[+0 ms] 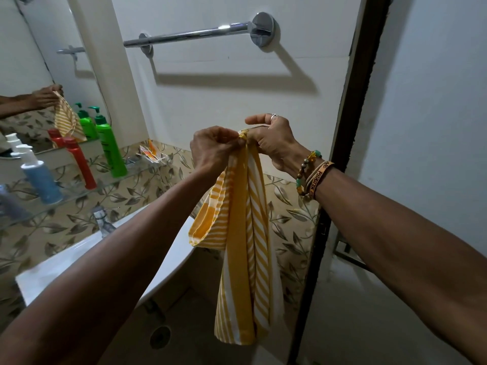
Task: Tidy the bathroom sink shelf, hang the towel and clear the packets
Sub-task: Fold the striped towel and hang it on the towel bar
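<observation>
Both hands met at chest height under the towel rail (195, 35), with bare white wall between them and the bar above. The left hand (213, 148) had its fingers curled tight, pinching the bunched top edge of the towel (242, 246). The right hand (271, 140), touching the left, gripped the same gathered corner with thumb and lower fingers, while one ringed finger stuck out straight above. The towel hung free below the hands in long soft folds, a thin woven cloth in yellow with white stripes, its bottom hem clear of the floor and just right of the sink (179, 248) rim. Close to the right of the right hand ran the dark door frame (350, 127), which narrowed the room on that side. Left of the left hand, a clear glass shelf (79, 191) jutted from the leaf-patterned tiles, its front edge near the left forearm. On it lay crumpled orange and white packets (152, 154), nearest the hand, then a glossy green bottle (110, 151), a red bottle (81, 167) and a blue pump bottle (42, 183). The rail was a smooth chrome tube on round mounts.
</observation>
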`<state>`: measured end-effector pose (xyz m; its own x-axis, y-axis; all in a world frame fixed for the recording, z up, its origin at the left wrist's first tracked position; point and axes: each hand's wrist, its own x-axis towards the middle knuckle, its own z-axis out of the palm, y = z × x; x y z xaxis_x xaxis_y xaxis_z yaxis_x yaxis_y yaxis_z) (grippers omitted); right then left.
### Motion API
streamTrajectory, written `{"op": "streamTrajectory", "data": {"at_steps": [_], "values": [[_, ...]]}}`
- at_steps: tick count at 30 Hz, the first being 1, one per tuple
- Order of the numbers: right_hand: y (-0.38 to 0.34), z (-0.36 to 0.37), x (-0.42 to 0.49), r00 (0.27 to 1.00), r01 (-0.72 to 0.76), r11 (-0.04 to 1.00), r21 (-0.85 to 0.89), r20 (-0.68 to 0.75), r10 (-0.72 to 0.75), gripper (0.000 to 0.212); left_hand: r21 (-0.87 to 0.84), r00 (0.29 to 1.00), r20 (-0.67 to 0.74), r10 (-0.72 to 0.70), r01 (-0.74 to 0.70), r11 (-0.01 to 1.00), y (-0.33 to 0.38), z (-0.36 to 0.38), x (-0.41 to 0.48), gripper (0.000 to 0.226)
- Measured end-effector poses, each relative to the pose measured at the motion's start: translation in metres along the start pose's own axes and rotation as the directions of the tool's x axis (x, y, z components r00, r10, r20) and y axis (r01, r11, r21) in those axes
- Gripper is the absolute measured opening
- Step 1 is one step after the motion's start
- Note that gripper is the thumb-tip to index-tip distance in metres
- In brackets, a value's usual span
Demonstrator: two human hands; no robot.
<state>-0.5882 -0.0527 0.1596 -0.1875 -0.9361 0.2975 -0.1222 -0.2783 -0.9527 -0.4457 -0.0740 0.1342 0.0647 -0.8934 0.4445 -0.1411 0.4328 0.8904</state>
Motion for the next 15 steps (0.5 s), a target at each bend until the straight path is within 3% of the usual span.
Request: {"op": "streamTrajectory", "data": {"at_steps": [2,5,11,15], "values": [[-0.0007,-0.0003,-0.0016,0.997,0.006,1.000,0.020,0.081,-0.007,0.052,-0.019,0.999,-0.043,-0.020,0.019,1.000,-0.0014,-0.0001,0.0009,0.017],[-0.0007,-0.0001,-0.0029,0.994,0.076,0.988,-0.134,0.084,-0.065,0.062,-0.084,0.998,-0.020,-0.059,0.057,0.995,-0.0051,-0.0008,0.0021,0.016],[0.0013,-0.0003,0.0003,0.989,0.127,0.952,-0.277,-0.034,-0.141,0.038,-0.283,0.979,0.166,-0.115,0.159,0.946,-0.0104,-0.0027,-0.0033,0.020],[0.0047,0.0020,0.0037,0.987,0.085,0.974,-0.211,-0.118,-0.111,0.037,-0.070,0.971,0.236,-0.047,0.065,0.995,-0.0087,0.0012,-0.0040,0.036]]}}
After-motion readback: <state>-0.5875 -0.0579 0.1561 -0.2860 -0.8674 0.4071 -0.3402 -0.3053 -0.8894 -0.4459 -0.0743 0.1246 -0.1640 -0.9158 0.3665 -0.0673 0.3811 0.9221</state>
